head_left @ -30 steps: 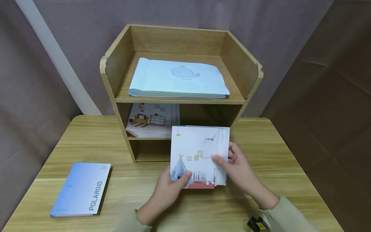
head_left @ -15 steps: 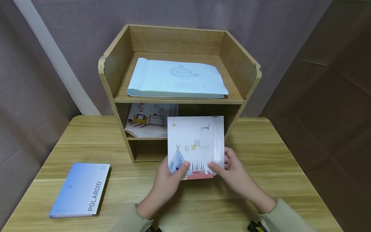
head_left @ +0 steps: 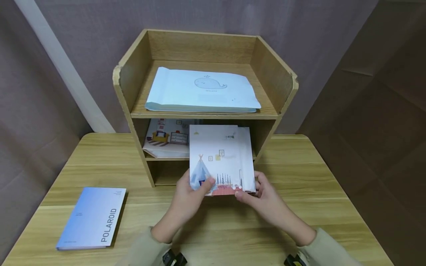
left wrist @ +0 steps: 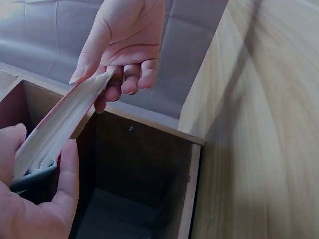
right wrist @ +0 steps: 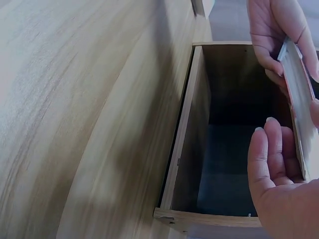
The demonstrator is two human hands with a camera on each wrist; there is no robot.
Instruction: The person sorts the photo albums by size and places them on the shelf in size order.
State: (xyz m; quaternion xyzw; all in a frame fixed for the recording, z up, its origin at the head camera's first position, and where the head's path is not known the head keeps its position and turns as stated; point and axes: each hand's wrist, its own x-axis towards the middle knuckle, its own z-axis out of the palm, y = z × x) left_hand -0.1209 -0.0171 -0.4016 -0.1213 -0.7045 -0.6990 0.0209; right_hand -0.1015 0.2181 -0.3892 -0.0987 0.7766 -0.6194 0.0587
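Observation:
Both hands grip a thin white book with a blue tent, small frames and a red strip drawn on its cover. My left hand holds its lower left corner, thumb on the cover. At the lower right, my right hand has its thumb on the bottom edge and fingers underneath. The book's far end overlaps the middle compartment of the wooden shelf. Seen from below in the left wrist view, the book's page edges show between red-edged covers.
Another white book with a yellow sofa picture lies at the left of the middle compartment. A pale blue whale-print book rests on the top tier. On the table, a blue POLAROID book lies at left.
Both hands have carried the white book forward and slightly left, towards the shelf's middle compartment. My right hand has shifted down from the book's right side to its lower right corner.

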